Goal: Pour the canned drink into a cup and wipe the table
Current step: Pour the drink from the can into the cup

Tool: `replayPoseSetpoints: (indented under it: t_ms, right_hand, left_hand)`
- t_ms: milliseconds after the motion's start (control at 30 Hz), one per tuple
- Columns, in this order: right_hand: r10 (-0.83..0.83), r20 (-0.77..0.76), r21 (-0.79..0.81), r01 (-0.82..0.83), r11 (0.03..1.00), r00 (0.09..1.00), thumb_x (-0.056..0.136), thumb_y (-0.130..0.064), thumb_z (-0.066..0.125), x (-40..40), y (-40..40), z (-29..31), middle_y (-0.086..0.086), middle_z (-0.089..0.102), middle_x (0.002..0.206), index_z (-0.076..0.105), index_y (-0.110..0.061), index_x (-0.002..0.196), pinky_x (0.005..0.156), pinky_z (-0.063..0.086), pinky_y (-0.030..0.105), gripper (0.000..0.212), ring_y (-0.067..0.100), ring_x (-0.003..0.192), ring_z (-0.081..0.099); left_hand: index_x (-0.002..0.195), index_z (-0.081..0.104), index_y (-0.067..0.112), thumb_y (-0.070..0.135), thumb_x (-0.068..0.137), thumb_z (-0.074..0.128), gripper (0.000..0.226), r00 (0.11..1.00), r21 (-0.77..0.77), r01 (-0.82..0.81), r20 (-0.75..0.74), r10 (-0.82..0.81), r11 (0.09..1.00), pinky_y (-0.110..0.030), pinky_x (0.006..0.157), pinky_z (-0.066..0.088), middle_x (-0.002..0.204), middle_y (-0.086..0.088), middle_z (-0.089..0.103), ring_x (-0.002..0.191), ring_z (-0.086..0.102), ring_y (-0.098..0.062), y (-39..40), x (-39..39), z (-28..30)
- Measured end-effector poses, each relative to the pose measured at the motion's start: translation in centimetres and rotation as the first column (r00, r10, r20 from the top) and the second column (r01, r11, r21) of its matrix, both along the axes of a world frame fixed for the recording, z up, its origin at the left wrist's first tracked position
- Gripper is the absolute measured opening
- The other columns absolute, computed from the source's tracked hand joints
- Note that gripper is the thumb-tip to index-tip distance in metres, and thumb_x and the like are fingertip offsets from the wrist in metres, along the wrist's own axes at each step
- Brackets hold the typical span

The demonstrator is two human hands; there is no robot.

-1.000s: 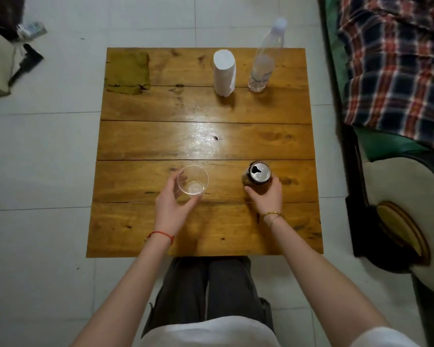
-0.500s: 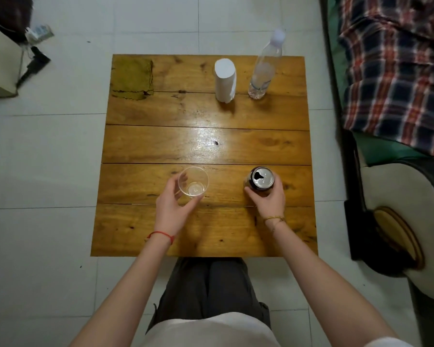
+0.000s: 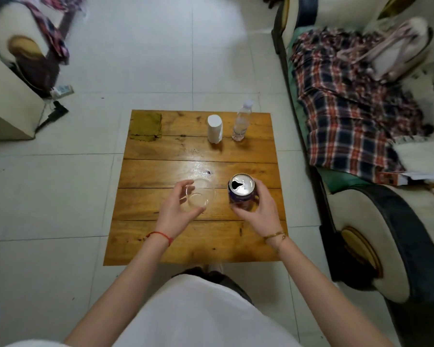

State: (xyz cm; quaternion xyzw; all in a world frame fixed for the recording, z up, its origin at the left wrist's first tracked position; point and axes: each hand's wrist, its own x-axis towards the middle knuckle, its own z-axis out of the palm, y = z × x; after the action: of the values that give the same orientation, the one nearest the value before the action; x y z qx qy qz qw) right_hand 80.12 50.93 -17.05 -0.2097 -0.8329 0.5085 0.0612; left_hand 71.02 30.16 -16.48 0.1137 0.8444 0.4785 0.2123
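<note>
Far edge of wooden desk: green cloth upper-left corner, white cylinder and clear water bottle just beside each other, top centre. Plaid blanket over sofa, frame right. Nothing btwn cup and can.

Left hand, frame centre, wraps clear cup, fingers curled round its left side. Right hand grips opened can from right side, upright, just right of cup. Both arms extended fwd from lower frame.
</note>
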Motion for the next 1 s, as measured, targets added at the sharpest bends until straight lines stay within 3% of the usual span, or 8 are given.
replayPoseSetpoints:
  t_ms: [67, 233, 500, 1000]
  right_hand:
    - [0.029, -0.027, 0.048, -0.028, 0.998, 0.999, 0.067, -0.034, 0.083, 0.3, -0.3, 1.8, -0.005, 0.051, 0.124, 0.045, -0.028, 0.131, 0.094, 0.043, 0.015, 0.074, 0.008, 0.116, 0.049]
    - [0.099, -0.075, 0.242, -0.078, 0.967, 0.992, 0.067, -0.033, 0.082, 1.0, -0.4, 4.8, -0.003, 0.047, 0.118, 0.044, -0.033, 0.131, 0.099, 0.043, 0.026, 0.074, 0.013, 0.112, 0.047]
    - [0.201, 0.04, 0.541, -0.191, 0.819, 0.979, 0.067, -0.043, 0.074, 1.5, 0.1, 8.2, -0.003, 0.043, 0.113, 0.041, -0.038, 0.134, 0.092, 0.049, 0.034, 0.075, 0.014, 0.106, 0.043]
    - [0.254, 0.189, 0.745, -0.307, 0.592, 0.948, 0.066, -0.043, 0.075, 1.0, -1.0, 11.5, 0.003, 0.043, 0.117, 0.039, -0.035, 0.136, 0.091, 0.046, 0.032, 0.079, 0.018, 0.108, 0.041]
  left_hand:
    - [0.132, 0.049, 0.027, 0.023, 0.071, 0.086, 0.071, 1.0, 0.025, 0.01, -0.012, -0.01, 1.0, -0.027, 0.104, 0.047, 0.129, 0.003, 0.061, 0.12, 0.056, -0.01, -0.3, 0.4, 1.1]
    - [0.127, 0.053, 0.028, 0.025, 0.07, 0.086, 0.067, 0.997, 0.055, 0.051, -0.056, -0.048, 0.997, -0.024, 0.103, 0.048, 0.124, 0.008, 0.061, 0.117, 0.057, -0.005, -1.1, 1.2, 3.2]
    - [0.125, 0.051, 0.026, 0.026, 0.069, 0.087, 0.066, 0.995, 0.06, 0.07, -0.082, -0.065, 0.996, -0.02, 0.094, 0.051, 0.124, 0.01, 0.058, 0.112, 0.059, -0.008, -1.6, 2.4, 4.6]
    - [0.116, 0.048, 0.038, 0.022, 0.071, 0.086, 0.061, 0.993, 0.115, 0.063, -0.105, -0.051, 0.991, -0.029, 0.102, 0.049, 0.123, 0.007, 0.06, 0.116, 0.057, -0.011, -1.4, 4.0, 5.2]
